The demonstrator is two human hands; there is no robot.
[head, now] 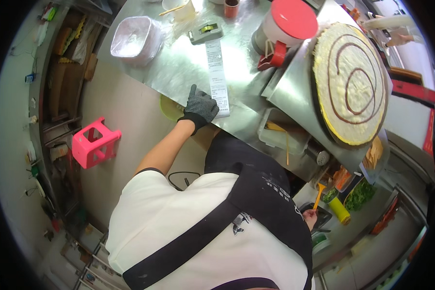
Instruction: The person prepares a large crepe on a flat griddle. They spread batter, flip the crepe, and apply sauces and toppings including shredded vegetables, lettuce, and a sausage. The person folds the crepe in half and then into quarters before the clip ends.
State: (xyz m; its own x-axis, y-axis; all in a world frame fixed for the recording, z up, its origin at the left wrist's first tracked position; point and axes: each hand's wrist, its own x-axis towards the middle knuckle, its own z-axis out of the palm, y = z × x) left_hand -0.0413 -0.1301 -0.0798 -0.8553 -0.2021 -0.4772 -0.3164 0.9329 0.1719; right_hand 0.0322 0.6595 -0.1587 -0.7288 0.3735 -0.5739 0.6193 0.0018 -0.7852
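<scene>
My left hand (pixel 202 108), in a dark grey knitted glove, rests at the lower end of a long printed paper receipt (pixel 216 76) on the steel table (pixel 174 76); whether the fingers grip the paper cannot be told. The receipt's far end meets a grey tape dispenser (pixel 205 33). My bare right hand (pixel 310 217) is at the lower right, closed around the handle of an orange brush or spatula (pixel 319 195) over a dark tray. To the right, a round crepe (pixel 351 83) with a brown sauce spiral lies on a round griddle.
A red-lidded pitcher (pixel 293 18) stands beside the griddle. A plastic-lined tub (pixel 136 40) is at the far left of the table. Chopped greens (pixel 360 194) and a yellow bottle (pixel 339 211) are near my right hand. A pink stool (pixel 95 143) stands on the floor. Another person's hand (pixel 399 38) shows upper right.
</scene>
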